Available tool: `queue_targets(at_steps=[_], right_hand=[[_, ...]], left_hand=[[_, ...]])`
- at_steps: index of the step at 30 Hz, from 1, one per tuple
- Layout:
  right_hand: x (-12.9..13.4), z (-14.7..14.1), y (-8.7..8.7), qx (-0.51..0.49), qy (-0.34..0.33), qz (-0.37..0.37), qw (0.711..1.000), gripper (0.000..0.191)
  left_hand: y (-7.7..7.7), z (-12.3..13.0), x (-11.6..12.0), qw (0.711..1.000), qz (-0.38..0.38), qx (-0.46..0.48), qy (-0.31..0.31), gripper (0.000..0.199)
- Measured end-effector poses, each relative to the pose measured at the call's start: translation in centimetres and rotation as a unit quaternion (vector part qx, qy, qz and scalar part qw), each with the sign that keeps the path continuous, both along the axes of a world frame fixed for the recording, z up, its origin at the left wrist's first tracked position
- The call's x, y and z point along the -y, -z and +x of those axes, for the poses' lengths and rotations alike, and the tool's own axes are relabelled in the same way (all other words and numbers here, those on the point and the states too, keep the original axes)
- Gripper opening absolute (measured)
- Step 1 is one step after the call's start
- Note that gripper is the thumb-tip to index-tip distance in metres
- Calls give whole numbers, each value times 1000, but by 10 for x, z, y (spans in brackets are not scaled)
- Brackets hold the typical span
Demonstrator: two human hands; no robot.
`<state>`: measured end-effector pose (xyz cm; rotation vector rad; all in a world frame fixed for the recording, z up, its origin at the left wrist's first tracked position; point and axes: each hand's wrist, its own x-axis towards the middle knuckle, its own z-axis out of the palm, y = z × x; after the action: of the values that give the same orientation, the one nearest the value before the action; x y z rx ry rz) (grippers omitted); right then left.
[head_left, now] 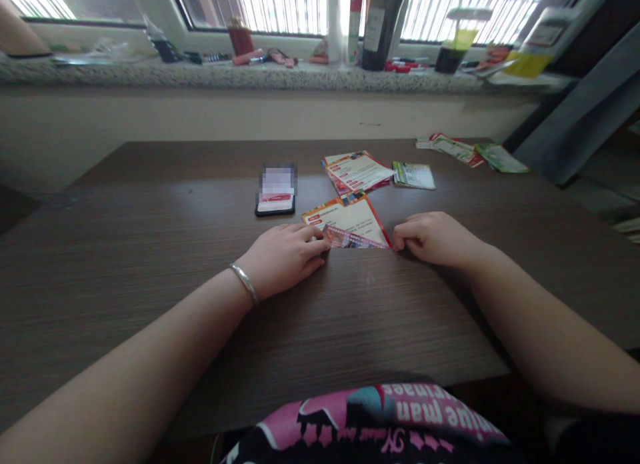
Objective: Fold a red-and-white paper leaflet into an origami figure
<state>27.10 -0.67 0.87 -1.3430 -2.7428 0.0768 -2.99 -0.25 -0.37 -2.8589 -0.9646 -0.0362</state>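
A printed paper sheet [350,217] with an orange and red border lies on the table, its near edge folded up in a narrow patterned flap. My left hand [293,254], with a silver bangle at the wrist, rests its fingertips on the left end of that fold. At the right end, my right hand [433,237] has its fingers curled and pinches the sheet's corner. Just beyond the sheet lies a stack of similar printed sheets [357,171]. A phone [276,191] with a lit screen lies to the left of them.
A small green-and-white paper stack [414,175] is right of the sheets. More folded papers [457,149] lie at the table's [150,251] far right corner. Behind, a stone windowsill [200,74] holds bottles, a dark container [383,27] and small items. A grey curtain [585,111] hangs at right.
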Motion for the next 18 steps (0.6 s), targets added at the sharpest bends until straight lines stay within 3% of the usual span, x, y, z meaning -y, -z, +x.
queue_targets(at_steps=[7, 11, 18], right_hand=[[0, 1, 2, 36, 20, 51, 998, 23], [-1, -2, 11, -25, 49, 109, 993, 21], [1, -19, 19, -117, -58, 163, 978, 32]], left_hand=[[-1, 2, 0, 1000, 5, 0, -9, 27], [2, 2, 0, 1000, 2, 6, -17, 26], [8, 2, -4, 999, -3, 42, -1, 31]])
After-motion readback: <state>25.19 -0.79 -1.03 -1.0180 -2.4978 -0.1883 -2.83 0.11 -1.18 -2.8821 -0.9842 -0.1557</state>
